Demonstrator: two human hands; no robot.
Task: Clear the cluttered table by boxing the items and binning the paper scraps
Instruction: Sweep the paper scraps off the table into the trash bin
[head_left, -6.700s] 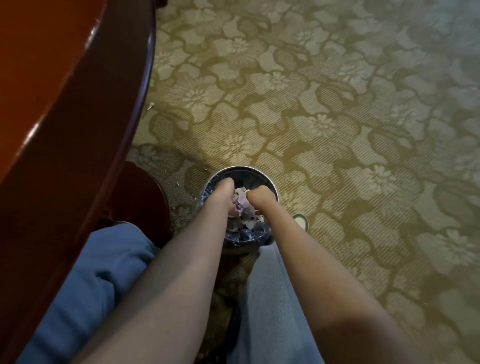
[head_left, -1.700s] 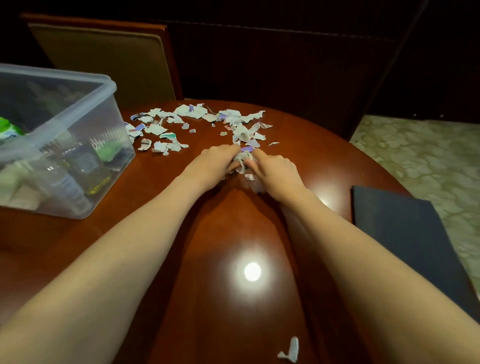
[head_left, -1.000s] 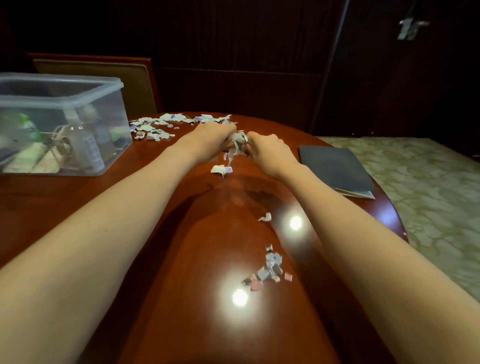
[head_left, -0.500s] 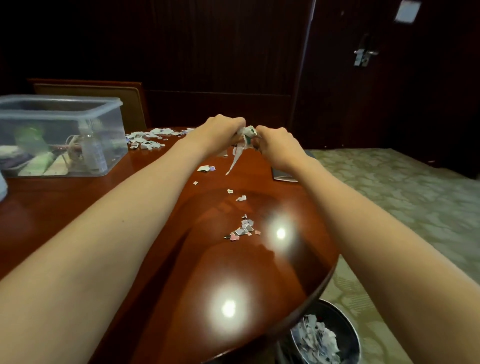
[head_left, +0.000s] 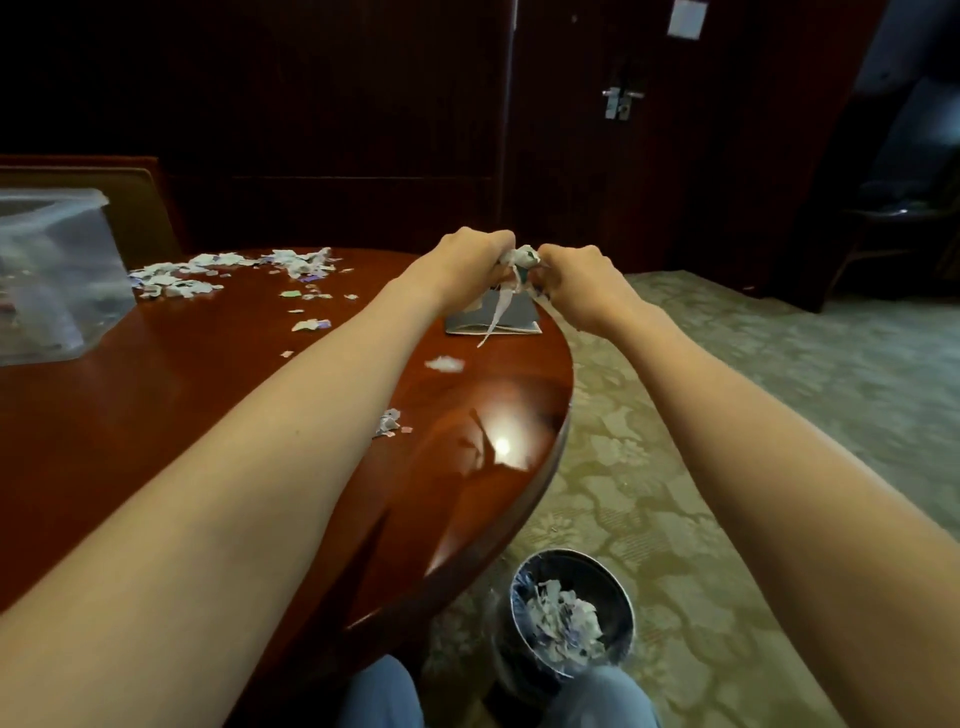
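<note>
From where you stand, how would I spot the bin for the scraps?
Start at the glossy wooden table. On the carpet below its near right edge stands a small round bin. Unlike the clear box on the table, it is dark, metal-rimmed and holds paper scraps.

No text, label or number can be read anywhere. The white notice (head_left: 687, 18) high on the door (head_left: 597, 156) is too small and blurred to show writing. The paper scraps (head_left: 171, 275) on the table (head_left: 156, 395) carry coloured print whose letters cannot be made out
</note>
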